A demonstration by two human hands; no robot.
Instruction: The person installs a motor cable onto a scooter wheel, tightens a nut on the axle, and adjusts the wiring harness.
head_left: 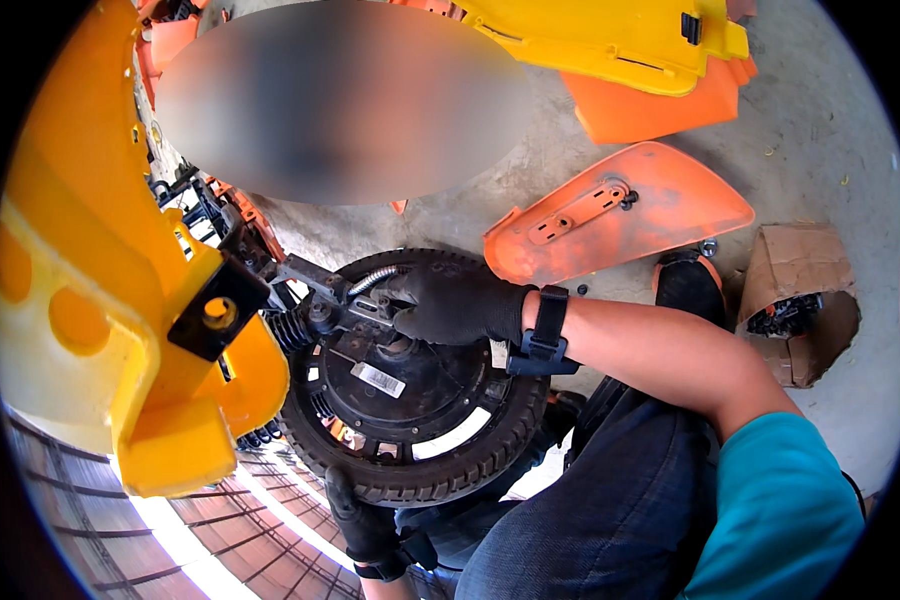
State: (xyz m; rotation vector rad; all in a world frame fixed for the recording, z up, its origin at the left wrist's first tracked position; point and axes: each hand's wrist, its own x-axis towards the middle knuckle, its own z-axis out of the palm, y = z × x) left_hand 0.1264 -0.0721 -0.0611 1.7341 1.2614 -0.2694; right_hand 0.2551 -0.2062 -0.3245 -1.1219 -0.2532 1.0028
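A wheel with a knobby black tyre (440, 488) and a dark hub (425, 385) is in front of me, joined to a dark metal arm (305, 278). My right hand (460, 303), in a black glove, is over the hub by the axle. Its fingers are bent at a flat slotted metal piece (372, 308), beside a ribbed metal-sheathed cable (372, 279). What lies between those fingertips is hidden. Below, my gloved left hand (362, 522) grips the tyre's near edge, its fingers partly hidden.
Large yellow body panels (80, 250) crowd the left, with a black bracket (218, 306) close to the wheel. Beyond the wheel lies an orange panel (625, 215). A torn cardboard box (795, 255) with small dark parts stands at right. More yellow panels (600, 40) lie at the top.
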